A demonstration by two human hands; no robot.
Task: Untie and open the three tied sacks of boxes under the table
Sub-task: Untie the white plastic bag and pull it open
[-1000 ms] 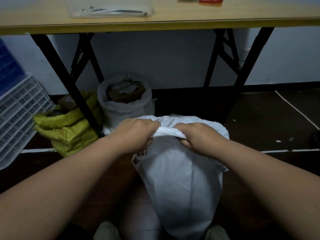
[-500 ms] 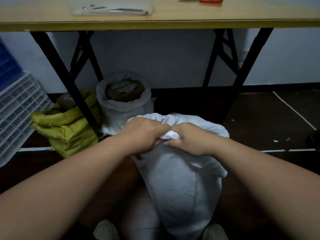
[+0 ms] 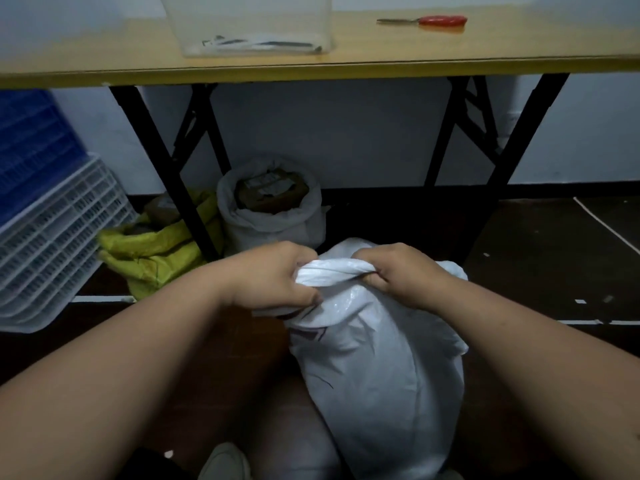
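A full white sack [image 3: 377, 368] stands on the dark floor right in front of me, between my shoes. Its mouth is bunched into a twisted roll of fabric. My left hand [image 3: 277, 277] grips the left end of that roll and my right hand [image 3: 403, 271] grips the right end, with a short stretch of fabric showing between them. Behind it under the table, a second white sack [image 3: 273, 216] stands open with brown boxes showing in its mouth. A yellow sack [image 3: 152, 251] lies left of it, its mouth loose, partly behind a table leg.
A wooden table [image 3: 346, 67] on black folding legs [image 3: 162, 168] spans the view above the sacks. On it sit a clear plastic container [image 3: 249, 26] and red-handled scissors [image 3: 429, 20]. White and blue plastic crates [image 3: 52, 237] are stacked at the left.
My hands came together on the sack's bunched mouth and have now drawn apart again along the roll. The view has tilted up slightly, showing more of the tabletop.
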